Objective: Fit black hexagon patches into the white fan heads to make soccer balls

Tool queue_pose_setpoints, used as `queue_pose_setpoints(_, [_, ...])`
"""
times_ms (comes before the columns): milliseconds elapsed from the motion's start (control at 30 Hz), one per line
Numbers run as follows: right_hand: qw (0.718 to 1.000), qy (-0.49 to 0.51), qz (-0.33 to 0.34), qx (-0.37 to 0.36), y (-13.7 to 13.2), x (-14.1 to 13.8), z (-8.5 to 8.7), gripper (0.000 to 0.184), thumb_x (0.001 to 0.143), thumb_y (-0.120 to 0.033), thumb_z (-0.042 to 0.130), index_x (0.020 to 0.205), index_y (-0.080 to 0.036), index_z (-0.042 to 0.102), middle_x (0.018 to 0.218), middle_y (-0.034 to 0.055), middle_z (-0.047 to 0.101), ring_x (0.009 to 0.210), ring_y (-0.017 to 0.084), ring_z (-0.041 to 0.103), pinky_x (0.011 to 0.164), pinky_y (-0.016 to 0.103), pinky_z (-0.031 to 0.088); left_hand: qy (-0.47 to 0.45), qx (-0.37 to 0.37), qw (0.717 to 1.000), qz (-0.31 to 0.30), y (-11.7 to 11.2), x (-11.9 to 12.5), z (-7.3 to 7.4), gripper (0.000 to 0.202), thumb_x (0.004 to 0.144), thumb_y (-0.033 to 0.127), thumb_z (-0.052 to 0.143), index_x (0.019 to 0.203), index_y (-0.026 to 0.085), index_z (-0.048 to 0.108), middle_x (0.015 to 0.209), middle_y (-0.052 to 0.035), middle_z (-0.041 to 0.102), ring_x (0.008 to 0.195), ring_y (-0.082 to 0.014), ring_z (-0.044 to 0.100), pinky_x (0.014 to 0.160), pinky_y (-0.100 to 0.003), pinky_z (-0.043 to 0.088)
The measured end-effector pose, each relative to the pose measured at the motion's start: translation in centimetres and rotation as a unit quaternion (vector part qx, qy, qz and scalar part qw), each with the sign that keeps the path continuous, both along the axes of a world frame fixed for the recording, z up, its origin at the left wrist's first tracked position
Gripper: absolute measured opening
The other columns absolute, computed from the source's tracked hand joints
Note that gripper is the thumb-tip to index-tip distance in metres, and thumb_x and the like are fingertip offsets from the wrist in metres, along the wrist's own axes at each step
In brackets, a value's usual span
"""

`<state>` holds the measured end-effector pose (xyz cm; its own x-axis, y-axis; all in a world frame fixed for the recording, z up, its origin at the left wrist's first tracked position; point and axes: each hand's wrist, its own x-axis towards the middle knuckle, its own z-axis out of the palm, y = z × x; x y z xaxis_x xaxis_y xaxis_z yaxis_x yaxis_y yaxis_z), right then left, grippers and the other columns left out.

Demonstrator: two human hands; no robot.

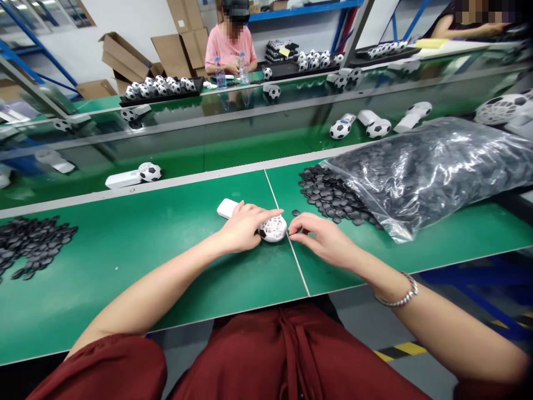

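We look into a workroom where a co-worker in pink (230,47) sits at about eleven o'clock, beyond a conveyor (233,147). Taking the ball-ended device (273,229) as our clock's centre, it lies on the green table (166,211) before the person's body, its white handle pointing towards ten.

We see the left hand (245,229) curled over it, thumb at the ball's near side and forefinger stretched across the top, probably to keep the round end from rolling. The right hand (320,236) waits just beside the ball at three o'clock, thumb and forefinger brought nearly together; we cannot tell whether a dark piece is pinched there. Loose dark pieces (327,197) spill from a clear bag (433,172) at two o'clock, which we judge puts them within easy reach of that hand. Another dark pile (37,244) sits at nine.

The table's near edge runs close to the person's dark red clothing (266,355), and a pale rail (208,175) bounds the far side. We find the most room for moving towards nine; towards two, the bag and spill crowd the right hand.
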<state>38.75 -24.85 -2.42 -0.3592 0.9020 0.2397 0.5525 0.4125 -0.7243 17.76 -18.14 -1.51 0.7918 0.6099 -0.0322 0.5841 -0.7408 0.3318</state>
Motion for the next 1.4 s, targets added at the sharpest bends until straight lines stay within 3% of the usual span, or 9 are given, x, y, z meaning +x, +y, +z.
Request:
queue_pose_setpoints(167, [1.0,0.007,-0.009,0.018,-0.4,-0.7,0.0,0.01,0.086,-0.019,0.048,0.089,-0.02,0.057,0.082,0.003,0.059,0.075,0.015,0.054,0.069,0.028,0.044,-0.015,-0.016,1.0,0.001,-0.5,-0.1,0.4,0.069,0.069,0.027,0.06,0.133,0.03,0.034,0.12,-0.0055,0.054,0.114,-0.0282,0.041,0.102,-0.054,0.019])
queue_pose_setpoints(300, [0.998,0.062,-0.022,-0.008,-0.6,-1.3,-0.6,0.007,0.084,-0.021,0.053,0.085,-0.021,0.06,0.085,0.0025,0.06,0.08,0.016,0.054,0.073,0.029,0.044,-0.028,-0.026,0.999,0.021,-0.6,0.1,0.2,0.075,0.066,0.049,0.066,0.132,0.029,0.037,0.12,-0.0064,0.054,0.115,-0.0292,0.041,0.103,-0.057,0.014])
queue_pose_setpoints(433, [0.994,0.098,-0.044,-0.032,-0.2,-1.9,-1.5,0.007,0.08,-0.026,0.058,0.08,-0.021,0.064,0.081,0.0025,0.056,0.08,0.017,0.052,0.073,0.031,0.043,-0.06,-0.022,0.997,0.049,-0.8,0.5,-0.3,0.075,0.064,0.059,0.064,0.128,0.028,0.042,0.117,-0.0056,0.056,0.114,-0.0288,0.042,0.104,-0.058,0.012])
queue_pose_setpoints(767, [0.972,0.194,-0.055,-0.122,0.6,-2.1,-2.3,0.018,0.073,-0.034,0.065,0.07,-0.019,0.057,0.068,-0.0017,0.047,0.06,0.012,0.043,0.057,0.026,0.037,-0.085,-0.037,0.992,0.088,-1.1,0.9,-0.4,0.06,0.066,0.048,0.064,0.121,0.026,0.05,0.114,-0.003,0.06,0.111,-0.0263,0.045,0.106,-0.055,0.01])
queue_pose_setpoints(1133, [0.952,0.224,-0.052,-0.204,1.3,-2.1,-2.1,0.024,0.066,-0.031,0.068,0.071,-0.018,0.048,0.065,-0.0043,0.047,0.057,0.01,0.044,0.055,0.024,0.038,-0.103,-0.04,0.989,0.103,-1.1,1.1,-0.6,0.056,0.065,0.044,0.066,0.116,0.025,0.054,0.105,-0.0023,0.063,0.105,-0.0241,0.047,0.106,-0.05,0.017])
queue_pose_setpoints(1233, [0.966,0.185,-0.082,-0.164,2.1,-0.7,-2.3,0.023,0.069,-0.036,0.064,0.075,-0.018,0.05,0.069,-0.0015,0.051,0.062,0.012,0.048,0.06,0.027,0.042,-0.099,-0.046,0.991,0.083,-1.0,0.9,-0.6,0.056,0.067,0.044,0.066,0.118,0.026,0.052,0.106,-0.0025,0.062,0.105,-0.0241,0.047,0.106,-0.05,0.017])
queue_pose_setpoints(1333, [0.982,0.043,-0.173,-0.057,3.1,1.1,-2.7,0.018,0.074,-0.033,0.06,0.082,-0.018,0.058,0.078,0.0027,0.054,0.064,0.014,0.05,0.065,0.03,0.043,-0.096,-0.038,0.992,0.072,-1.0,0.9,-0.7,0.065,0.065,0.052,0.065,0.122,0.025,0.049,0.109,-0.0046,0.06,0.108,-0.0256,0.046,0.107,-0.052,0.013])
queue_pose_setpoints(1400, [0.98,-0.057,-0.191,-0.019,3.5,1.9,-3.1,0.015,0.074,-0.03,0.06,0.086,-0.019,0.061,0.082,0.0037,0.054,0.064,0.014,0.051,0.067,0.031,0.044,-0.095,-0.027,0.992,0.075,-0.9,0.8,-0.8,0.069,0.064,0.057,0.065,0.122,0.023,0.048,0.11,-0.0061,0.059,0.11,-0.0266,0.045,0.107,-0.053,0.011])
